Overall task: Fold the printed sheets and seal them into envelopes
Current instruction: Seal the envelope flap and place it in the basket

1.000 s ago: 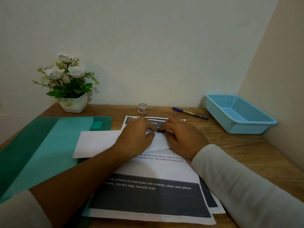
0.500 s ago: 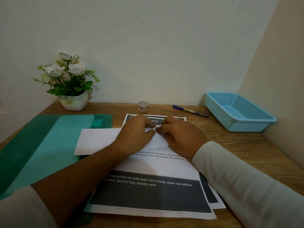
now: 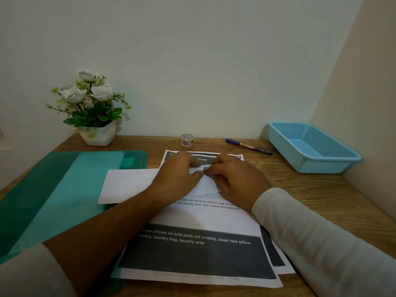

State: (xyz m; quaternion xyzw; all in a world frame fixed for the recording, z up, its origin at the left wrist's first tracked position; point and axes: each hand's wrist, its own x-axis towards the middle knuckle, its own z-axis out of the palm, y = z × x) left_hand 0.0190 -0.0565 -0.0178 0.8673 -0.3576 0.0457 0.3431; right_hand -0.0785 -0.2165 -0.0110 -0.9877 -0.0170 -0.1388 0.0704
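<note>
A white envelope [image 3: 128, 185] lies across a stack of printed sheets [image 3: 199, 251] in the middle of the desk. My left hand [image 3: 177, 179] and my right hand [image 3: 233, 181] rest on its right part, fingertips meeting at its upper edge. Both pinch a small white flap or strip there; what the fingers hold exactly is hidden. The top sheet has dark bands and white text. A small roll of patterned tape [image 3: 187, 139] stands at the back of the desk.
A green plastic folder [image 3: 53, 189] with teal paper covers the left of the desk. A potted white-flower plant [image 3: 94, 116] stands at the back left. A blue pen [image 3: 248, 146] and a blue mesh basket [image 3: 310, 146] are at the back right.
The view has tilted up slightly. Both hands stay on the envelope, fingertips working at its upper edge with only small shifts.
</note>
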